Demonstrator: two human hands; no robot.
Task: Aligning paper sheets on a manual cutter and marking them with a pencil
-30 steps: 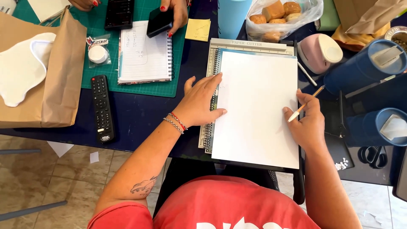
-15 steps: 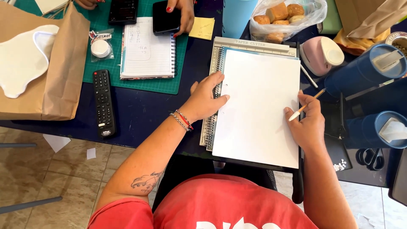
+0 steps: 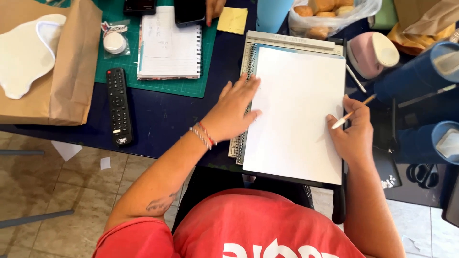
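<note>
- Left hand lies flat, fingers spread wide, on the left edge of the blank white sheet of paper, gripping nothing, just pressing down.
- That sheet sits on a spiral-bound notebook, long axis running away from the person, resting on a grey paper trimmer board.
- Right hand sits at the sheet's right edge, fingers pinched narrow around a thin pencil with a pale tip, tip pointing inward onto the paper.
- So the sheet lies between both hands; the right one, with the pencil, touches its right margin.
- Left of the sheet: a black remote control on the dark blue table.
- Hard to tell: any marks on the sheet, and the pencil tip's contact. Another person's hand is cut off at the top.
</note>
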